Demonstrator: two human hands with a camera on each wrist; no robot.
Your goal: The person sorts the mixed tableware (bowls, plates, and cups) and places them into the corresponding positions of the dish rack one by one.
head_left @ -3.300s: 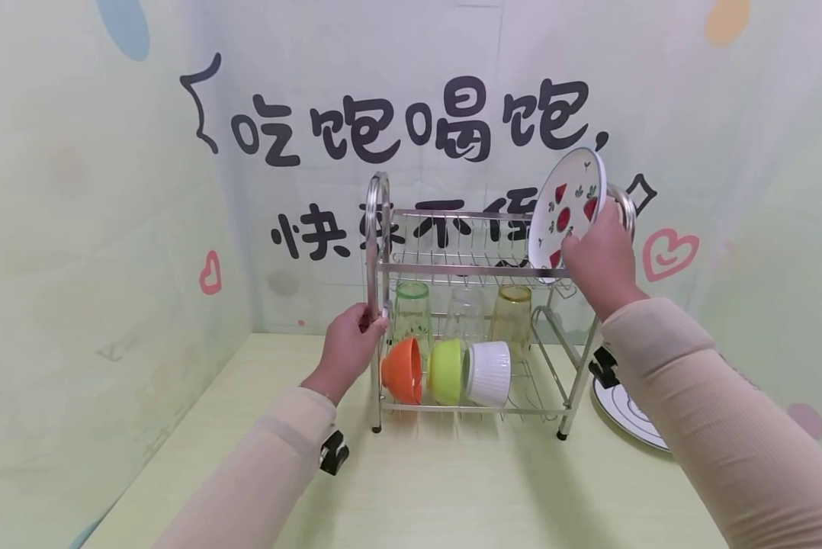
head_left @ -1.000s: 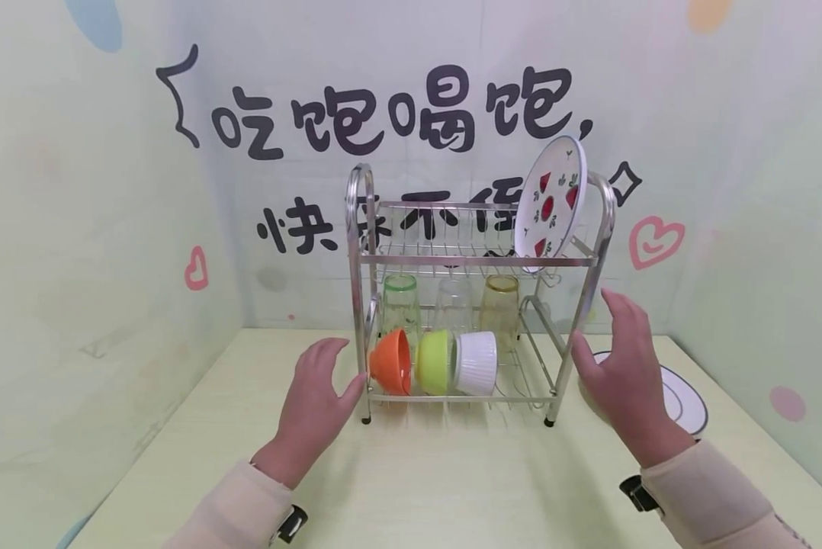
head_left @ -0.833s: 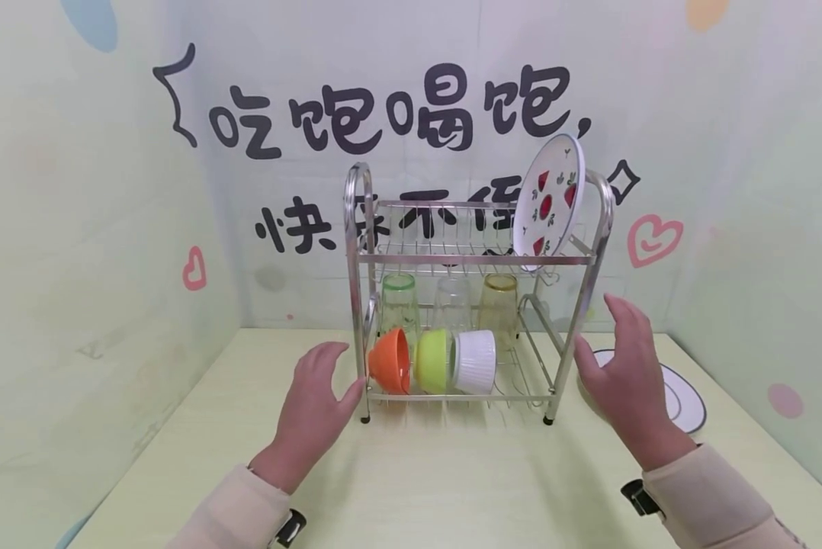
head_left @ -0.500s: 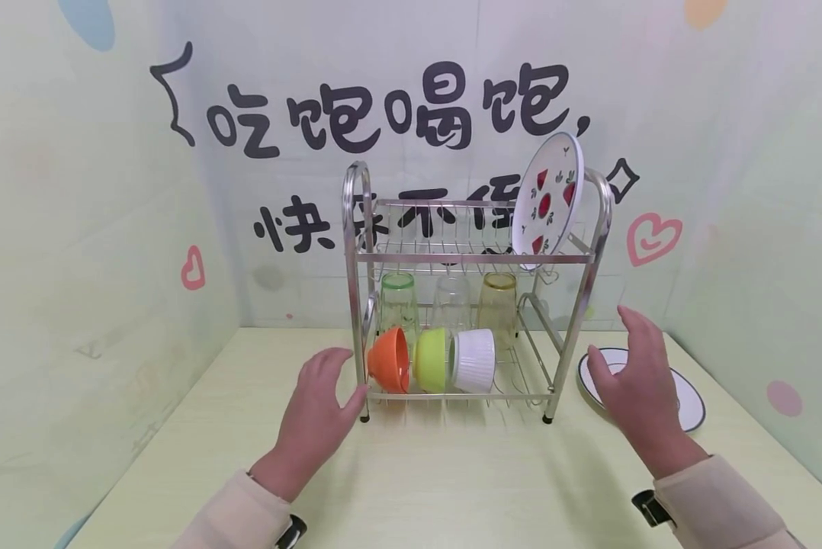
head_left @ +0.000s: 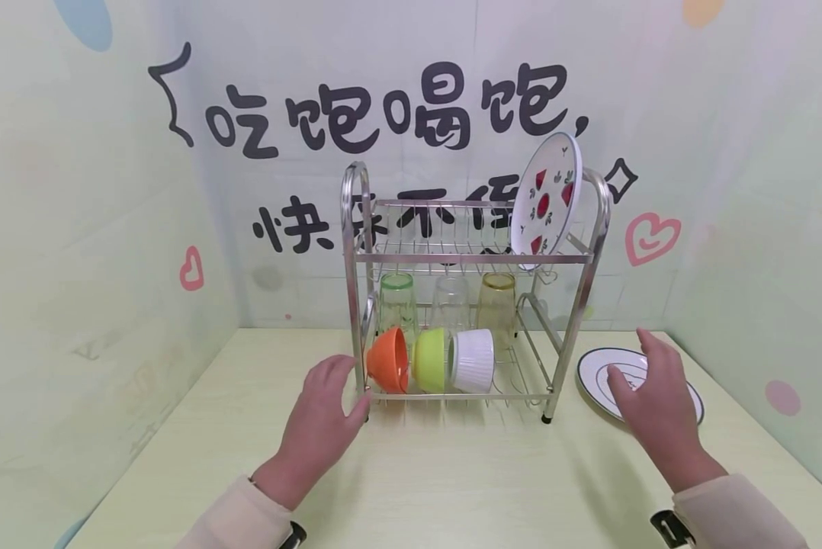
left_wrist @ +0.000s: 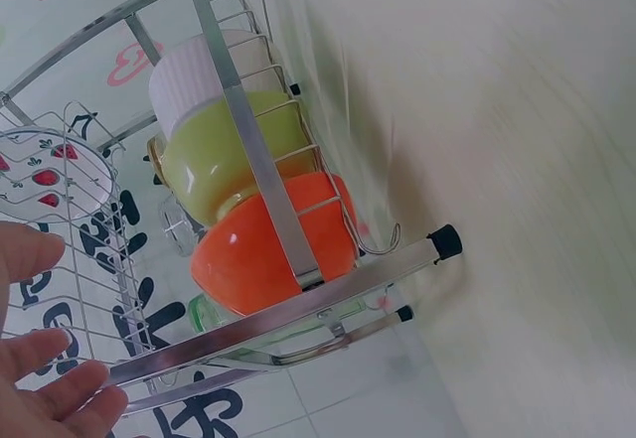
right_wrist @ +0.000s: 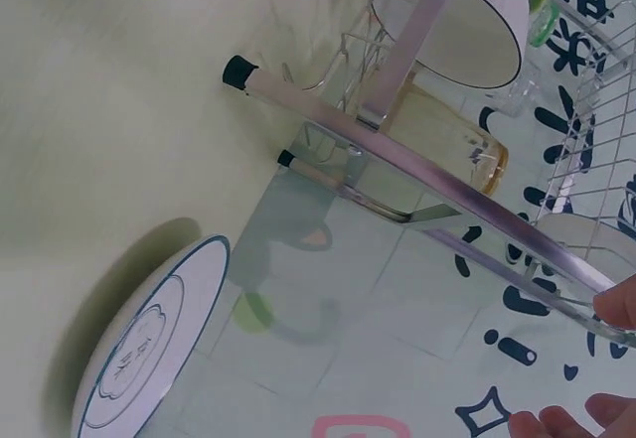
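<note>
My left hand is beside the lower left leg of the metal dish rack, fingers relaxed and apart, with nothing in it. Over the near part of a white plate with a dark rim, my right hand hovers with spread fingers, holding nothing. A plate with red fruit patterns stands tilted at the right end of the rack's top tier. On the lower tier, an orange bowl, a yellow-green bowl and a white ribbed bowl lie on their sides in a row.
Behind the bowls stand a green-tinted glass, a clear glass and an amber glass. The rack sits on a pale table. Printed cloth walls enclose the back and sides.
Earlier the right hand held the fruit-patterned plate at the rack and the left gripped its post. Both let go and lowered; lately the right hand moved down and rightward over the white plate.
</note>
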